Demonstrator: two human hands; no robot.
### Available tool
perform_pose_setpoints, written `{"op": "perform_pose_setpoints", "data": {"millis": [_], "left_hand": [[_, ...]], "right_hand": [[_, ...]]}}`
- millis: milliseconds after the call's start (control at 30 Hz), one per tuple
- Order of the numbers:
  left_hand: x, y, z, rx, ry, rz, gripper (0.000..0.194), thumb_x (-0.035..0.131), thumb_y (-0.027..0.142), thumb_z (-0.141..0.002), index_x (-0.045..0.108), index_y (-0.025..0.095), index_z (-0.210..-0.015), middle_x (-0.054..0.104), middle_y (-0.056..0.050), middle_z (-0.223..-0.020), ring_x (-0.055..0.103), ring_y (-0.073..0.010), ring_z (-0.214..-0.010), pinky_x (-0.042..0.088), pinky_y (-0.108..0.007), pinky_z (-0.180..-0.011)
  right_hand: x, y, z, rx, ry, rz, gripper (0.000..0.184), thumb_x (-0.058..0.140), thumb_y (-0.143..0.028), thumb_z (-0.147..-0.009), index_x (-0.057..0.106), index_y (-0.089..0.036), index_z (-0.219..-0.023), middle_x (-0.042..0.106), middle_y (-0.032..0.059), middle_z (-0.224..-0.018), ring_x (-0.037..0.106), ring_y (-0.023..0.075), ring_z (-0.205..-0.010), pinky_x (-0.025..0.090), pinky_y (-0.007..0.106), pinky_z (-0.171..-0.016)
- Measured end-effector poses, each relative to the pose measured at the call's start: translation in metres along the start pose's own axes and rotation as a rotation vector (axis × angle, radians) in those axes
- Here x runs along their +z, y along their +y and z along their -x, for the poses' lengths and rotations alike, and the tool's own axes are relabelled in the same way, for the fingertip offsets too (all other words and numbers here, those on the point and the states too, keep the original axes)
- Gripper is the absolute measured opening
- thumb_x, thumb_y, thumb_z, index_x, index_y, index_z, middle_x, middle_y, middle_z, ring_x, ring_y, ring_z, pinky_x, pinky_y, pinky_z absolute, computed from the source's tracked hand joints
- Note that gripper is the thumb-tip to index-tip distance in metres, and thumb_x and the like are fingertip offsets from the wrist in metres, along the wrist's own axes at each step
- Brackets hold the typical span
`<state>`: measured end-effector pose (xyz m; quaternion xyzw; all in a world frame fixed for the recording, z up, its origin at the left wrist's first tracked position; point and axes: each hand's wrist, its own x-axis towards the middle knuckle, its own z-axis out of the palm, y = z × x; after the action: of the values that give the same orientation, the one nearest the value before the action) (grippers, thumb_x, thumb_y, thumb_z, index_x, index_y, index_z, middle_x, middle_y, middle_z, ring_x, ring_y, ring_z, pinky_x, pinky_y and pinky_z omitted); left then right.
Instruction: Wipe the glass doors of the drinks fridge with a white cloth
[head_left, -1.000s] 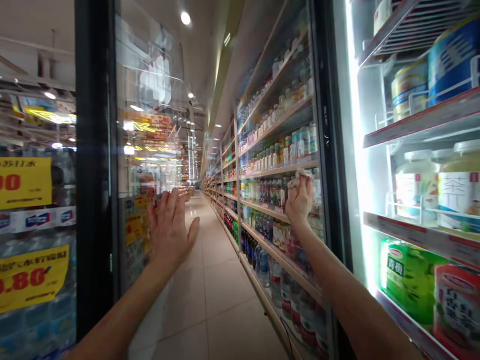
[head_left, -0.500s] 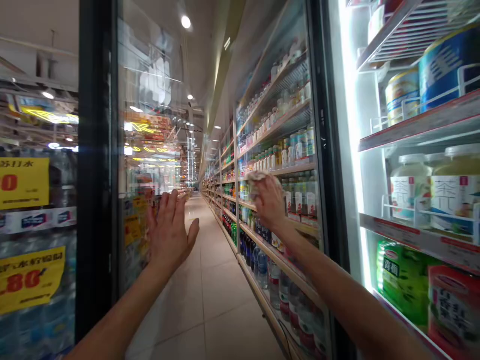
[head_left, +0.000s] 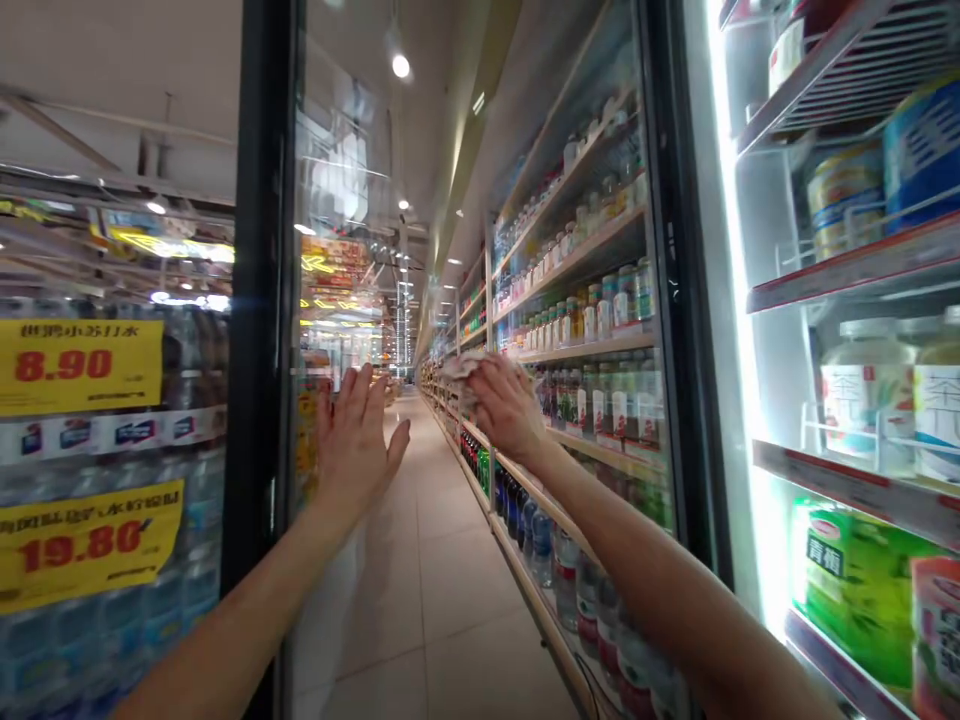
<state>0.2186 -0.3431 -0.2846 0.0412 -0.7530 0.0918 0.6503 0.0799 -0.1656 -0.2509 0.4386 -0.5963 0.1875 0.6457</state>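
A glass door (head_left: 442, 560) with a black frame (head_left: 262, 250) stands in front of me, and the aisle shows through its pane. Against the left part of the pane my left hand (head_left: 356, 435) lies flat, fingers stretched up and thumb apart, holding nothing. Near the middle of the glass, my right hand (head_left: 511, 410) presses a pale crumpled cloth (head_left: 459, 367) to the pane. The cloth sticks out past the fingertips on the left, and the rest of it is hidden under the hand.
Lit cooler shelves (head_left: 847, 275) with bottles, cans and a green pack (head_left: 855, 570) are close on the right. Stacked water bottles with a yellow price sign (head_left: 90, 545) stand on the left. Beyond the glass are long drink shelves (head_left: 592, 350) and a tiled floor.
My right hand has swept the cloth leftward across the glass, from near the right frame to the middle. My left hand stays flat on the pane. The view has turned slightly left.
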Motion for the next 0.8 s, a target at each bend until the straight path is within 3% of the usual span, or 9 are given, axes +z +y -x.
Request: {"op": "perform_pose_setpoints", "data": {"millis": [100, 167, 233, 333, 367, 533, 600, 733, 800], "left_hand": [[-0.005, -0.003, 0.005, -0.005, -0.005, -0.015, 0.058, 0.04, 0.037, -0.083, 0.028, 0.014, -0.135, 0.027, -0.014, -0.144, 0.018, -0.0244, -0.135, 0.012, -0.047, -0.109], [-0.008, -0.005, 0.009, -0.031, -0.012, -0.013, 0.058, 0.04, 0.037, -0.082, 0.029, 0.014, -0.135, 0.026, -0.014, -0.144, 0.016, -0.0244, -0.136, 0.013, -0.046, -0.109], [-0.012, -0.008, 0.014, -0.071, -0.017, -0.003, 0.058, 0.04, 0.037, -0.083, 0.029, 0.013, -0.134, 0.025, -0.013, -0.144, 0.016, -0.0254, -0.136, 0.014, -0.046, -0.109], [-0.018, -0.017, 0.02, -0.092, -0.033, 0.016, 0.055, 0.038, 0.034, -0.085, 0.031, 0.007, -0.132, 0.026, -0.016, -0.143, 0.017, -0.0252, -0.135, 0.016, -0.044, -0.11], [-0.02, -0.02, 0.021, -0.086, -0.037, 0.026, 0.054, 0.038, 0.032, -0.085, 0.031, 0.005, -0.132, 0.026, -0.017, -0.143, 0.017, -0.0248, -0.135, 0.017, -0.042, -0.11], [-0.03, -0.03, 0.033, -0.063, -0.065, 0.076, 0.056, 0.041, 0.029, -0.085, 0.026, 0.002, -0.132, 0.02, -0.017, -0.145, 0.014, -0.0246, -0.135, 0.015, -0.041, -0.111], [-0.031, -0.03, 0.044, -0.07, -0.11, 0.081, 0.058, 0.043, 0.029, -0.085, 0.025, 0.002, -0.133, 0.018, -0.017, -0.146, 0.012, -0.0246, -0.136, 0.014, -0.041, -0.111], [-0.03, -0.028, 0.078, -0.063, -0.179, 0.072, 0.06, 0.043, 0.031, -0.085, 0.021, 0.005, -0.134, 0.016, -0.015, -0.147, 0.01, -0.0245, -0.136, 0.015, -0.043, -0.11], [-0.028, -0.026, 0.095, -0.053, -0.177, 0.064, 0.06, 0.043, 0.031, -0.084, 0.02, 0.008, -0.135, 0.016, -0.013, -0.147, 0.01, -0.0245, -0.136, 0.015, -0.045, -0.11]], "right_hand": [[0.001, 0.009, -0.012, 0.369, 0.184, 0.05, 0.044, 0.034, -0.022, -0.085, 0.045, -0.019, -0.127, 0.041, 0.0104, -0.135, 0.027, 0.0256, -0.131, 0.028, 0.051, -0.104], [0.005, 0.004, -0.019, 0.466, 0.22, 0.06, 0.043, 0.034, -0.023, -0.086, 0.044, -0.017, -0.127, 0.04, 0.0113, -0.136, 0.026, 0.0277, -0.131, 0.028, 0.053, -0.102], [0.012, -0.017, -0.021, 0.29, 0.145, 0.049, 0.041, 0.037, -0.023, -0.085, 0.045, -0.018, -0.126, 0.041, 0.0091, -0.135, 0.026, 0.0266, -0.131, 0.028, 0.05, -0.104], [0.02, -0.051, -0.023, -0.197, -0.033, 0.005, 0.038, 0.04, -0.025, -0.085, 0.047, -0.023, -0.122, 0.043, 0.002, -0.134, 0.024, 0.0205, -0.132, 0.025, 0.044, -0.109], [0.021, -0.057, -0.027, -0.269, -0.066, -0.01, 0.037, 0.04, -0.025, -0.086, 0.047, -0.024, -0.122, 0.043, 0.0006, -0.134, 0.024, 0.0191, -0.132, 0.024, 0.043, -0.109], [0.023, -0.048, -0.053, 0.099, -0.008, -0.002, 0.042, 0.035, -0.022, -0.087, 0.04, -0.016, -0.128, 0.036, 0.0067, -0.139, 0.019, 0.024, -0.135, 0.022, 0.052, -0.107], [0.023, -0.052, -0.041, -0.02, -0.086, -0.03, 0.041, 0.033, -0.025, -0.088, 0.041, -0.016, -0.127, 0.037, 0.0058, -0.139, 0.018, 0.0225, -0.135, 0.019, 0.051, -0.108], [0.011, -0.064, 0.006, -0.568, -0.344, -0.172, 0.041, 0.027, -0.03, -0.087, 0.047, -0.019, -0.122, 0.045, -0.0018, -0.135, 0.026, 0.0161, -0.132, 0.015, 0.04, -0.109], [0.003, -0.053, 0.012, -0.564, -0.365, -0.167, 0.04, 0.034, -0.029, -0.086, 0.046, -0.021, -0.123, 0.044, -0.0012, -0.135, 0.028, 0.0173, -0.131, 0.017, 0.042, -0.11]]}}
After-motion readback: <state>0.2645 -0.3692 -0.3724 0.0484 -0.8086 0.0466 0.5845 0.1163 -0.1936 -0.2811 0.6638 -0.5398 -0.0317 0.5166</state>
